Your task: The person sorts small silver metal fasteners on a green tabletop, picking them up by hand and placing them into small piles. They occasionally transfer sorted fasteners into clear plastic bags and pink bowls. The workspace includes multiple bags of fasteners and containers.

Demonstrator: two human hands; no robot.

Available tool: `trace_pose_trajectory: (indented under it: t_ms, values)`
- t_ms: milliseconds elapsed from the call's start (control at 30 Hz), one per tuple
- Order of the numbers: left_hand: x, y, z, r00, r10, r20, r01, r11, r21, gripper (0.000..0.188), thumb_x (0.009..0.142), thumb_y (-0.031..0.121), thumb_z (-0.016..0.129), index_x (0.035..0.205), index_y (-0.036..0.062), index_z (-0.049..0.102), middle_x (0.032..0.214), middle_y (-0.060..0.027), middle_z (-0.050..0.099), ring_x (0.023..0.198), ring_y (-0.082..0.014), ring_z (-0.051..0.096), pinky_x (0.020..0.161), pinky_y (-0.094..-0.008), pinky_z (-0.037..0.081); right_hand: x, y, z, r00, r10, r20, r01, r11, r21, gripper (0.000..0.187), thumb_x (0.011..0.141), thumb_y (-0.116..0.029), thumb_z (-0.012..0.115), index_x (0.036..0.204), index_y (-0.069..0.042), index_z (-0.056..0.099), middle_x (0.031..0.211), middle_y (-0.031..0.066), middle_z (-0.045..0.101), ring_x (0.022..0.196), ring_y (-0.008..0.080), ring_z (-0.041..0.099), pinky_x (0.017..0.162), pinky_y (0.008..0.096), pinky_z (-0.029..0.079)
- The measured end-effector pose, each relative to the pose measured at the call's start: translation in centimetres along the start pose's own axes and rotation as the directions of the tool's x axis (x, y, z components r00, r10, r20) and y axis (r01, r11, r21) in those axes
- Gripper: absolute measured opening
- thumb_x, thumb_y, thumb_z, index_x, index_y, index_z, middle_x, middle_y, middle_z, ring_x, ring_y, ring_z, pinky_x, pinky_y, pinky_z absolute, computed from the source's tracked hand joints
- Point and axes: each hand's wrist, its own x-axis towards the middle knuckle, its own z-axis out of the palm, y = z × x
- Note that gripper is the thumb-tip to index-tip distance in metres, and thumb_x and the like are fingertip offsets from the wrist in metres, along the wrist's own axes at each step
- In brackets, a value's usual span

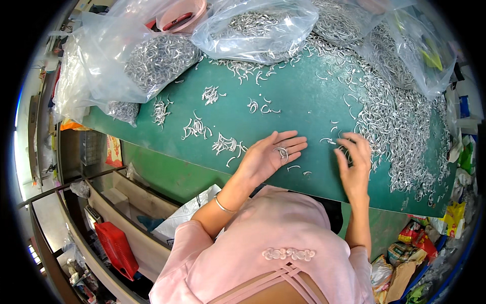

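Note:
My left hand is turned palm up with its fingers stretched out. A few small curved silver metal pieces rest on its palm. To its right, my right hand is bent over the green table, thumb and forefinger apart, with nothing visible between them. It is beside a large spread heap of the same curved metal pieces. A few loose pieces lie between my hands. Several small piles, among them one pile by my left wrist, lie farther left.
Clear plastic bags of metal pieces line the far edge of the green table. A pink basin stands behind them. At the lower left are a shelf frame and a red basket. Colourful packets lie at the lower right.

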Motion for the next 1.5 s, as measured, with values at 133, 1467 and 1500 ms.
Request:
trace_pose_trajectory:
  t_ms: [133, 1467, 1500]
  values:
    - [0.1, -0.3, 0.2, 0.999, -0.015, 0.028, 0.015, 1.000, -0.018, 0.057, 0.100, 0.033, 0.043, 0.135, -0.0110, 0.037, 0.137, -0.0254, 0.045, 0.127, -0.0326, 0.046, 0.106, -0.0426, 0.038, 1.0, -4.3, 2.9, 0.982, -0.175, 0.068, 0.157, 0.964, 0.213, 0.021, 0.073, -0.005, 0.072, 0.093, -0.006, 0.066, 0.100, 0.0067, 0.060, 0.097, 0.0278, 0.054, 0.084, 0.0399, 0.040]
    - [-2.5, -1.5, -1.8, 0.986, 0.124, -0.108, -0.118, 0.991, 0.057, 0.028, 0.097, 0.010, 0.047, 0.120, -0.0043, 0.055, 0.085, -0.0072, 0.059, 0.074, -0.0123, 0.053, 0.066, -0.0243, 0.042, 7.5, -4.3, 7.1, 0.973, -0.008, 0.230, -0.099, 0.887, 0.451, 0.025, 0.086, -0.004, 0.062, 0.111, 0.001, 0.060, 0.093, 0.0132, 0.064, 0.071, 0.0230, 0.058, 0.064, 0.0323, 0.047]
    - [-2.6, -1.3, -2.0, 0.992, 0.093, -0.086, -0.089, 0.995, 0.052, 0.028, 0.097, 0.011, 0.047, 0.119, -0.0036, 0.055, 0.083, -0.0065, 0.058, 0.071, -0.0117, 0.051, 0.063, -0.0236, 0.040, 7.3, -3.9, 5.7, 0.979, -0.003, 0.202, -0.084, 0.903, 0.422, 0.026, 0.087, -0.005, 0.062, 0.112, 0.001, 0.060, 0.092, 0.0126, 0.064, 0.071, 0.0227, 0.058, 0.064, 0.0318, 0.047]
